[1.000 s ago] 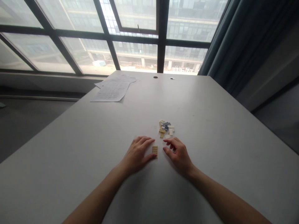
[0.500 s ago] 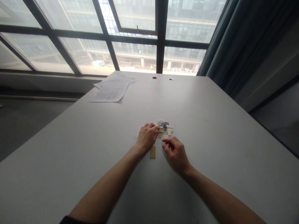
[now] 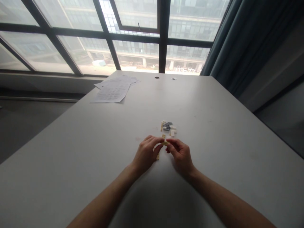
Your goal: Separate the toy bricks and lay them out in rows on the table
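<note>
White table (image 3: pixel 213 107) under bright windows (image 3: pixel 137 55) | left hand (image 3: pixel 147 152) and right hand (image 3: pixel 182 155) pinch one yellowish brick (image 3: pixel 165 143) between them — near the part-hidden tan plate (image 3: pixel 157 157) | grey pieces (image 3: pixel 167 124), white pieces (image 3: pixel 173 133) loose beyond — no join visible yet

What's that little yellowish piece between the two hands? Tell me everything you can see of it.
It is a small, pale yellow-tan toy brick, plastic by its look and bar-shaped. It lies roughly sideways between the fingertips of the left hand and the right hand, which both touch it and cover its ends. Another tan piece lies just beyond it. Its studs, and whether it touches the table, are too small to tell.
</note>
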`<state>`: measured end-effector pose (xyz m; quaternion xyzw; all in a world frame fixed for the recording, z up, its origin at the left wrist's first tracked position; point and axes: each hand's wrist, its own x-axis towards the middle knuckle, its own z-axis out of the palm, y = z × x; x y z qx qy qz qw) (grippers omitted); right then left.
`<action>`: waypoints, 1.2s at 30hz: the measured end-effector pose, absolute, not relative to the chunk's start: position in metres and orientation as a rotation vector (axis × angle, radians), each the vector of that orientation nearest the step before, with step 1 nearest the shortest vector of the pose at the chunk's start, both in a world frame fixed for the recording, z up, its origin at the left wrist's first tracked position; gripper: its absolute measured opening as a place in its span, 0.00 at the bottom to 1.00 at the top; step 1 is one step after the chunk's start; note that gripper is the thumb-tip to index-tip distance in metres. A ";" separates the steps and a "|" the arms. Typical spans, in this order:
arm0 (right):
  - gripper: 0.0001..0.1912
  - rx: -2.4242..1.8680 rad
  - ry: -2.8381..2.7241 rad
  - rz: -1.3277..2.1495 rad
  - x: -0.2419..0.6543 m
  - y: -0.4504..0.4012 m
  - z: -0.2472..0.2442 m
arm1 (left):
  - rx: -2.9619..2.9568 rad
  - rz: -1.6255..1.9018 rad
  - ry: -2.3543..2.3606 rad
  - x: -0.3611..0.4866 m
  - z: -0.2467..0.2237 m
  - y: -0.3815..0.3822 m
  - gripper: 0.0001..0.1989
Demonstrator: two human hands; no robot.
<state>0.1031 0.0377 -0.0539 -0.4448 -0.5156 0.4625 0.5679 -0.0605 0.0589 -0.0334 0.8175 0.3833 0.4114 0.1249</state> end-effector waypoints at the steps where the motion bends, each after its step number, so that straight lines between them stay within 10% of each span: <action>1: 0.09 -1.034 -1.198 1.091 0.103 0.038 -0.054 | 2.362 1.233 1.098 -0.060 -0.034 0.059 0.08; 16: 0.04 -0.975 -1.515 0.551 0.108 0.030 -0.046 | 2.461 1.517 0.855 -0.059 -0.038 0.052 0.07; 36: 0.26 -0.873 -1.190 1.423 0.115 0.041 -0.052 | 2.391 1.160 0.901 -0.061 -0.042 0.052 0.19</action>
